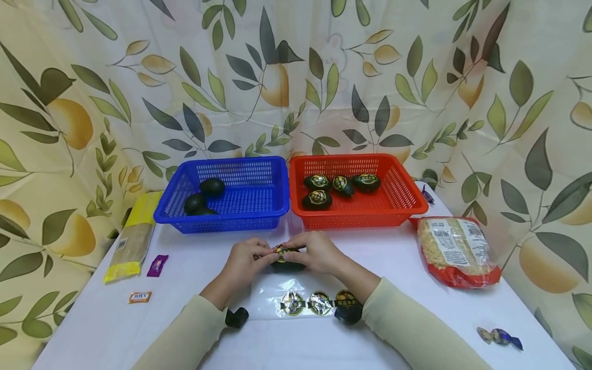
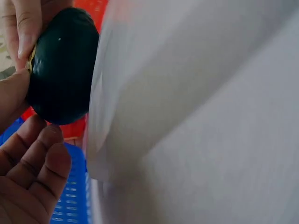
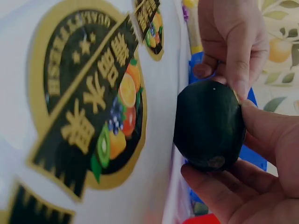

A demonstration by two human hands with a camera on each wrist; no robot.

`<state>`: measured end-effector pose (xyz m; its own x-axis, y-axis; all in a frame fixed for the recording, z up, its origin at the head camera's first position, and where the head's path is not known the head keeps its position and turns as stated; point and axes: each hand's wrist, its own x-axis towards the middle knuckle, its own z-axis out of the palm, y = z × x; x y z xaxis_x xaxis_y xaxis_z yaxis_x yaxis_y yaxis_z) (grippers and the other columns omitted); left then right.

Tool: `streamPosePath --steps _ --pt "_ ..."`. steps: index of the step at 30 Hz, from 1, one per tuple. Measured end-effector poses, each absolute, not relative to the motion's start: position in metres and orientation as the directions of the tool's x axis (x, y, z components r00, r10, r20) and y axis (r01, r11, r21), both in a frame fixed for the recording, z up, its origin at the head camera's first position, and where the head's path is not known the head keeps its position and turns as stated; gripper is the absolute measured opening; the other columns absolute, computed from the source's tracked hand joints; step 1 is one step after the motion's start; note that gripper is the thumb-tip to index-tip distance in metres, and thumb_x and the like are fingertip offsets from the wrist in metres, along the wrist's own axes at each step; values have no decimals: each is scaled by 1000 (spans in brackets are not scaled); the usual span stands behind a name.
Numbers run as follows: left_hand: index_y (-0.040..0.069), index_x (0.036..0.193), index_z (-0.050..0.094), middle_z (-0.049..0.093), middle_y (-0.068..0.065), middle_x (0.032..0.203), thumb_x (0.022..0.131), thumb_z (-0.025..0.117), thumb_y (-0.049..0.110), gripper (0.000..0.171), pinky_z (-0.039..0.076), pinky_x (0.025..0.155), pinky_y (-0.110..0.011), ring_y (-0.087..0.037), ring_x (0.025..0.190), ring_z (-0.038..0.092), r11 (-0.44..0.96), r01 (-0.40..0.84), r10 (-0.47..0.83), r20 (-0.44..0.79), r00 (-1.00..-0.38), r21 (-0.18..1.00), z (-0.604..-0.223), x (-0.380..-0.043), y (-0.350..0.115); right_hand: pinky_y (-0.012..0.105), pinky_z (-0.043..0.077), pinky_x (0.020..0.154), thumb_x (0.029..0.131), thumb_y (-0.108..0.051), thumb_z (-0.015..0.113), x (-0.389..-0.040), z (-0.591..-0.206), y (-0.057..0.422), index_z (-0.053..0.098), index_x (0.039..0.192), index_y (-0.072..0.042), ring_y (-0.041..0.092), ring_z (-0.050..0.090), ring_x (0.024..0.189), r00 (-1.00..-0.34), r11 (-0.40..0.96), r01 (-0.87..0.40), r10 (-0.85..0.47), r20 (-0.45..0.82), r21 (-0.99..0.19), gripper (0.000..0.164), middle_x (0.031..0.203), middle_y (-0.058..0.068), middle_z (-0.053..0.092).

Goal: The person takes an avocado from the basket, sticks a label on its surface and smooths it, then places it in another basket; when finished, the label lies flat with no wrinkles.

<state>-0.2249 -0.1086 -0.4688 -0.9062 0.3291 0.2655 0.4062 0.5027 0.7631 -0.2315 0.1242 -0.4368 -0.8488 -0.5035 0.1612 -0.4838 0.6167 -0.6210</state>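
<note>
A dark green avocado (image 1: 288, 266) stands on the white table in front of the baskets, a gold-and-black sticker (image 1: 281, 252) on its upper side. My left hand (image 1: 250, 261) holds it from the left, thumb at the sticker's edge. From the right, my right hand (image 1: 318, 253) grips the same fruit, its thumb also at the sticker and its fingers beside the avocado (image 3: 210, 126). Nearer me lies a clear sheet (image 1: 267, 295) with round fruit stickers (image 1: 320, 303); the right wrist camera partly covers one. The avocado's underside is hidden in the head view.
Behind, a blue basket (image 1: 222, 223) holds several plain avocados, and a red basket (image 1: 361, 220) holds several stickered ones. A yellow noodle packet (image 1: 134, 236) and small wrapped sweets (image 1: 158, 265) lie left. On the right are a red noodle bag (image 1: 455, 249) and a twist-wrapped candy (image 1: 500, 337).
</note>
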Motion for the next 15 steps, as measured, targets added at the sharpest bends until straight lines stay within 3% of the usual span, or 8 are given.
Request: streamPosePath --steps 8,12,15 --pt "12 124 76 68 1 103 96 77 23 30 55 72 -21 -10 85 60 518 501 426 299 -854 693 -465 -222 -107 45 56 101 93 -35 79 -232 -432 129 68 136 -9 24 69 120 -821 635 -513 -560 114 -578 51 128 8 73" --pt "11 126 75 67 1 102 96 77 23 33 52 70 -21 -11 84 57 532 508 424 306 -852 677 -464 -221 -107 44 56 101 92 -36 80 -234 -434 128 66 138 -8 24 67 122 -820 643 -508 -565 92 -573 55 131 9 72" --pt "10 121 77 67 2 99 95 78 21 29 50 70 -22 -12 85 56 528 504 402 321 -857 684 -466 -218 -107 37 58 91 91 -38 81 -234 -437 127 71 133 -11 19 70 108 -834 644 -465 -548 57 -607 51 123 5 76"
